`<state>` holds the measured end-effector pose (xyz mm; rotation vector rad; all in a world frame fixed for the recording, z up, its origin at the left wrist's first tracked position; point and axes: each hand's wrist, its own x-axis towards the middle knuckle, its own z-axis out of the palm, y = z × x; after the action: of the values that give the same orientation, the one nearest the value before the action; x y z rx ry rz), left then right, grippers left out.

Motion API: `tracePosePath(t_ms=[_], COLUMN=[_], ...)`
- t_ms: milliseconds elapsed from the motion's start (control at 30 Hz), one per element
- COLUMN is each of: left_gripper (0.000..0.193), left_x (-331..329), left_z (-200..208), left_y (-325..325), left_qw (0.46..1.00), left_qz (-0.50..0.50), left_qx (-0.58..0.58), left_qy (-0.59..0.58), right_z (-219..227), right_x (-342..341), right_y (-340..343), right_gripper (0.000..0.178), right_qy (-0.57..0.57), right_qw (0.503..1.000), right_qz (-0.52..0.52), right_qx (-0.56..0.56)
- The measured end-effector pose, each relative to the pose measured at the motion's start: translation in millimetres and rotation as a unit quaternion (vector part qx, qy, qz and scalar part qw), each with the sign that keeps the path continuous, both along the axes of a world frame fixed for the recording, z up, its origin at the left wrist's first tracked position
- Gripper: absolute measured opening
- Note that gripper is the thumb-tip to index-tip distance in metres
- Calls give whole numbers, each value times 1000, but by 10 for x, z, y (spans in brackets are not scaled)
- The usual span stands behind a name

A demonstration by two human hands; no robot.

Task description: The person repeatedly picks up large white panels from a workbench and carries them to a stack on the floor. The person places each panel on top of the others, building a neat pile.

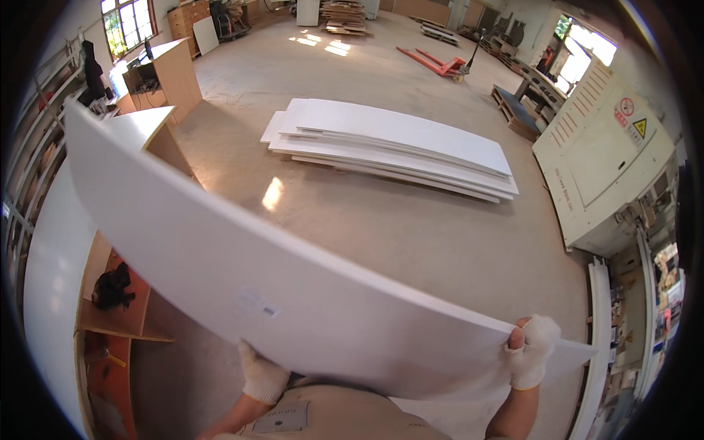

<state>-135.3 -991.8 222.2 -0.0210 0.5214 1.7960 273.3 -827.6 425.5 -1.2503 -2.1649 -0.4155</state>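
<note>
A long white board (293,293) stretches across the view on its edge, tilted, from the far left to the right. It hangs in front of my body, with a small label stuck on its near face. My right hand (534,352), in a white knit glove with bare fingertips showing, grips its upper edge near the right end. Low on the board, my left hand (264,375), gloved too, holds the lower edge, and most of its fingers are hidden.
A stack of white boards (396,147) lies on the floor ahead. A wooden workbench with shelves (121,323) stands at the left, a black object (114,286) on one shelf. A cream machine cabinet (601,150) is at the right. Farther off are an orange pallet jack (440,64) and a desk (180,81).
</note>
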Motion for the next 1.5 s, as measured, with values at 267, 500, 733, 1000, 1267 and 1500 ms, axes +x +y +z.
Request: tracePosePath(t_ms=[267,500,733,1000,1267,1500], left_gripper=[70,52,41,48,55,83], left_x=[473,1103,1762,1981,1799,1833], left_z=[-63,-315,-475,-1292,-1623,-1351], left_y=[2471,4542,6466,7708,9015,10375], left_qw=[992,974,926,822,826,783], left_qz=[-78,-109,-141,-218,-189,-202], left_qx=[-69,-196,-338,-387,-459,-553], left_qy=[-71,21,85,356,268,202], right_z=[-93,-368,-478,-802,-1348,-1818], right_x=[770,1286,1710,1735,1360,1105], right_y=[1733,3618,5795,7851,9883,11693], right_gripper=[54,42,41,45,43,48], right_qy=[32,-40,-112,-186,-210,-217], right_qw=[990,949,899,871,851,860], right_qz=[-126,-258,-326,-303,-238,-167], right_qx=[-51,-175,-270,-339,-419,-430])
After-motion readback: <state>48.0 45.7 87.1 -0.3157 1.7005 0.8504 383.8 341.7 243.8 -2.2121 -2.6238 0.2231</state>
